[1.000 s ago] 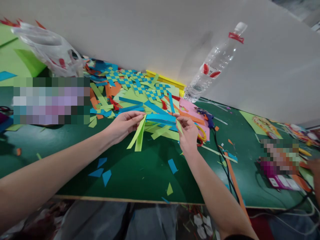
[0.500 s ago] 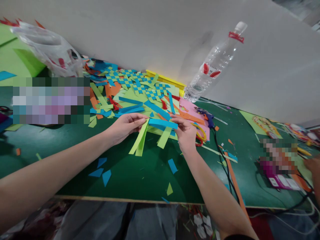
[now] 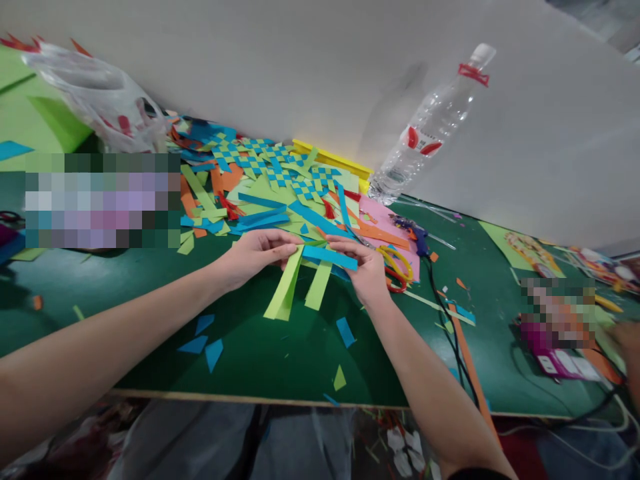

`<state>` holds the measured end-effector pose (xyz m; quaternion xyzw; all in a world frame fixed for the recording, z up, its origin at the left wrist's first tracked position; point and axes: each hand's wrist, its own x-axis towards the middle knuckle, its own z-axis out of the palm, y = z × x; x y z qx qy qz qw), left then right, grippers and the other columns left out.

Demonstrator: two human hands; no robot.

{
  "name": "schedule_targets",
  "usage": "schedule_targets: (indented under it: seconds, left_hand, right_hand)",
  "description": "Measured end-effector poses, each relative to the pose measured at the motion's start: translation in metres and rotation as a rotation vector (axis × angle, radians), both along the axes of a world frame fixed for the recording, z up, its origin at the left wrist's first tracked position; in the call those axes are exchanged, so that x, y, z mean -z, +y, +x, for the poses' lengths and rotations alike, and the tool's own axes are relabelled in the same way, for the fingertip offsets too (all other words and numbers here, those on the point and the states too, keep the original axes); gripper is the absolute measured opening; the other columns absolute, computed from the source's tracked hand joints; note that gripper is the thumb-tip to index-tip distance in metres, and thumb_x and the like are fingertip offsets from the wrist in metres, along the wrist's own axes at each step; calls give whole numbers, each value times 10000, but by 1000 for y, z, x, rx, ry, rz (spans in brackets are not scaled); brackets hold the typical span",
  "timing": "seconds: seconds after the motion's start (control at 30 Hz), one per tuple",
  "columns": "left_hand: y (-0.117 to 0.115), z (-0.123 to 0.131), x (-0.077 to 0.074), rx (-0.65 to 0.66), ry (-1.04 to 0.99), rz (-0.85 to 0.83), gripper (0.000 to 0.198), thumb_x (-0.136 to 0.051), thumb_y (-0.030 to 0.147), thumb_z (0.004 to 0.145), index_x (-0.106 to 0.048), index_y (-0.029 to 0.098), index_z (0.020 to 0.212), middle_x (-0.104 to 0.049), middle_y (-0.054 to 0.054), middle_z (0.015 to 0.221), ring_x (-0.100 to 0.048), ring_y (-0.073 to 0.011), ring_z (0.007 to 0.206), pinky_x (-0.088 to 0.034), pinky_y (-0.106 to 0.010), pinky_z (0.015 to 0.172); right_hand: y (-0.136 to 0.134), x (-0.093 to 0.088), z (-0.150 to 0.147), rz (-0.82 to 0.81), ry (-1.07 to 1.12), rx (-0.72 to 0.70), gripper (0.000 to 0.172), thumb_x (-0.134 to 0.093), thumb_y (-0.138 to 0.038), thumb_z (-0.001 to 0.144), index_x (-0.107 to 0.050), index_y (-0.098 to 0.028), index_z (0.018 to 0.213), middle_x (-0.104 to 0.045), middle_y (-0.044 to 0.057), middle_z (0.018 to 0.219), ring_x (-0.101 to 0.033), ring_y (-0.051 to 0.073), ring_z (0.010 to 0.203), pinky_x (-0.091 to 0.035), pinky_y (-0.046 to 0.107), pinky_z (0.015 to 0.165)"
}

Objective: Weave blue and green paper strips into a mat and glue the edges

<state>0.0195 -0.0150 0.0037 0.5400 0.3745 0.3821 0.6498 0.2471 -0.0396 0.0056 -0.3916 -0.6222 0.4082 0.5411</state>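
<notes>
My left hand [image 3: 255, 255] pinches the top ends of light green paper strips [image 3: 284, 292] that hang down toward me over the green table [image 3: 280, 353]. My right hand [image 3: 367, 267] pinches a blue paper strip [image 3: 330, 256] that lies crosswise over the green strips, with another green strip [image 3: 319, 285] under it. Both hands are closed on paper just in front of a heap of loose blue, green and orange strips [image 3: 260, 207].
Blue-and-green woven paper mats [image 3: 273, 167] lie behind the heap. A clear plastic bottle [image 3: 430, 127] leans on the white wall. Yellow-handled scissors [image 3: 397, 267] lie right of my right hand, beside a black cable [image 3: 450, 327]. A plastic bag [image 3: 100, 100] sits back left. Paper scraps [image 3: 205, 343] dot the table.
The green strips have slid down toward me and hang straighter. The blue strip came lower and now lies across them. Both hands shifted slightly toward each other.
</notes>
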Motion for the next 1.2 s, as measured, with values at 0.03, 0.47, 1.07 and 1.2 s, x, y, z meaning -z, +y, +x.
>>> schedule_targets:
  seconds: [0.03, 0.47, 1.07, 1.2]
  left_hand:
    - [-1, 0, -1, 5, 7, 6, 285, -766, 408, 745, -696, 181, 902, -679, -3, 750, -601, -92, 627, -503, -209, 621]
    - [-4, 3, -8, 31, 128, 97, 247, -742, 382, 754, -691, 173, 875, -653, 1, 667, -583, -100, 570, -501, -231, 593]
    - [-4, 3, -7, 48, 173, 125, 245, -729, 382, 774, -685, 164, 875, -637, -2, 612, -583, -100, 531, -463, -211, 515]
    - [-4, 3, -8, 35, 168, 123, 233, -735, 374, 768, -683, 169, 864, -639, 0, 609, -580, -96, 520, -458, -207, 511]
  right_hand:
    - [0, 0, 0, -1, -17, -16, 136, -738, -244, 774, -762, -289, 901, -739, 0, 1073, -668, 194, 1078, -531, 357, 957]
    - [-6, -8, 0, -21, -90, -132, 171, -716, -303, 799, -759, -290, 964, -735, 14, 1095, -665, 220, 1087, -489, 406, 1003]
    - [-5, -8, -1, -84, -46, -200, 194, -681, -359, 819, -771, -256, 957, -741, 13, 1074, -665, 239, 1080, -497, 388, 1000]
    - [-6, -8, -1, -82, -95, -179, 211, -683, -382, 817, -770, -257, 963, -746, 9, 1053, -666, 241, 1069, -513, 385, 980]
